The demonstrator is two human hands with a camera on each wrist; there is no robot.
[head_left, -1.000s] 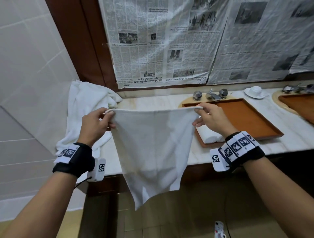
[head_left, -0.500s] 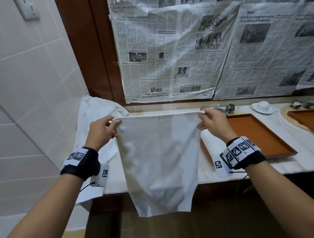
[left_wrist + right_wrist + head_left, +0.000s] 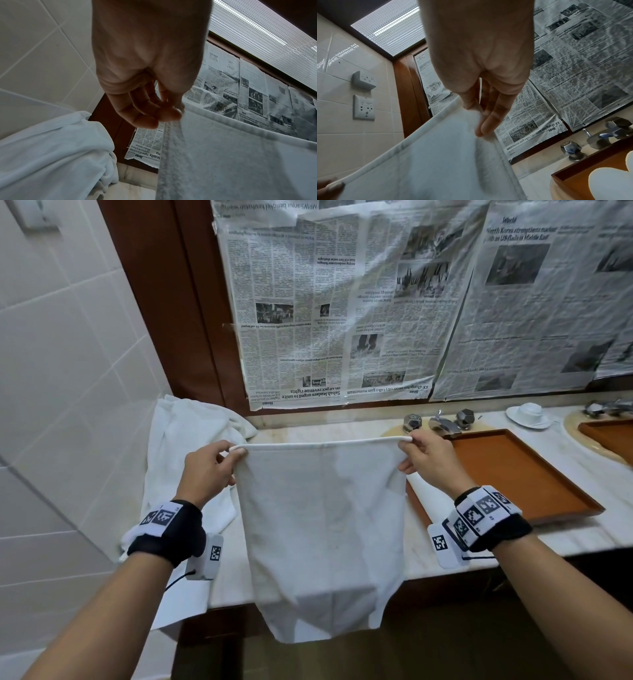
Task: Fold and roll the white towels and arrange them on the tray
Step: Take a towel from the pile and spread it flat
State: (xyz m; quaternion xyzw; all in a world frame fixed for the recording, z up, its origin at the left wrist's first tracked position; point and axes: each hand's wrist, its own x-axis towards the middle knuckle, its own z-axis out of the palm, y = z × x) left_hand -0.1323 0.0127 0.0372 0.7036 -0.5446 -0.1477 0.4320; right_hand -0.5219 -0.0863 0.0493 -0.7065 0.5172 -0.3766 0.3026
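The white towel point(image 3: 322, 529) hangs in the air in front of the counter, stretched flat between the two hands, its hemmed top edge taut and nearly level, its lower corners dangling free below the near edge of the marble counter point(image 3: 565, 539). The left hand point(image 3: 209, 470) pinches the top left corner between thumb and curled fingers; the right hand point(image 3: 426, 465) pinches the top right corner the same way, with two fingers lying straight down the cloth in the right wrist view. The cloth is a thin terry weave with a stitched border. Both wrists wear black bands carrying square black-and-white coded markers.

Behind the towel the counter top runs left to right, pale and veined. At its left end a heap of white towels point(image 3: 185, 453) lies bunched against the tiled wall, touching it. To the right, the wooden tray point(image 3: 534, 484) sits on the counter, a shallow brown rectangle with a raised rim; the right wrist view shows a rolled white towel point(image 3: 611, 185) lying in it. Farther back stand a chrome tap point(image 3: 442, 422) with faceted handles and a small white dish point(image 3: 529, 415).

Newspaper sheets point(image 3: 342, 313) cover the far wall, some upside down; legible lines include "Sabah leaders urged to unite" and "World".
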